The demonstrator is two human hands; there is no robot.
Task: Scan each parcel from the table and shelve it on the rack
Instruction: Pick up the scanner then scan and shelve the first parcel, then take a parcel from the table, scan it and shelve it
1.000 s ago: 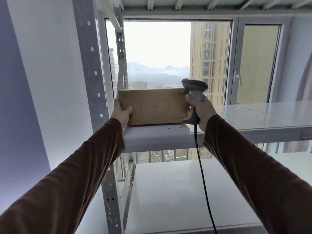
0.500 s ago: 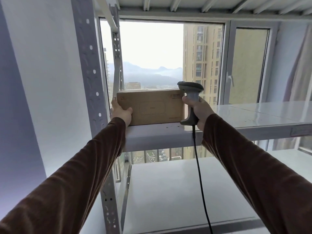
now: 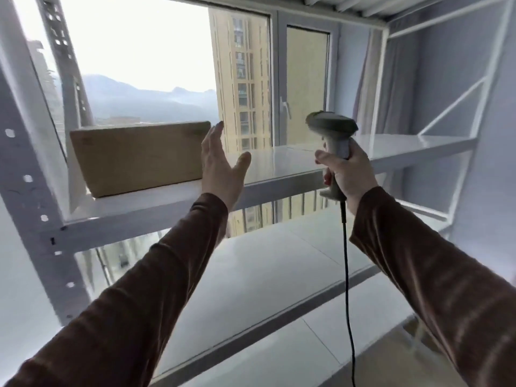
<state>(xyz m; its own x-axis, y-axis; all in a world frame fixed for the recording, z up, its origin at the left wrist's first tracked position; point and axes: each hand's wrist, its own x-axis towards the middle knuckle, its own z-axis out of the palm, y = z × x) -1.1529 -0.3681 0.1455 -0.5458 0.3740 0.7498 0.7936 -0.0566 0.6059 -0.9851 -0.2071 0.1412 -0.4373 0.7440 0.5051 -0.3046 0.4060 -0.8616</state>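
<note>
Matt brown cardboard parcel (image 3: 136, 159) on a glossy white-painted metal rack (image 3: 279, 174)

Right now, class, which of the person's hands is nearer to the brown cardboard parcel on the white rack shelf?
Left. The left hand is open at the brown cardboard parcel's right end; the right hand, gripping the grey scanner, is farther right.

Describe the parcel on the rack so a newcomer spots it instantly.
Start at the white metal rack in front of the window. On its upper shelf, at the far left end beside the perforated upright, stands the parcel: a plain brown cardboard box on its long edge. It is the only thing on that shelf, with the open left hand just right of it.
</note>
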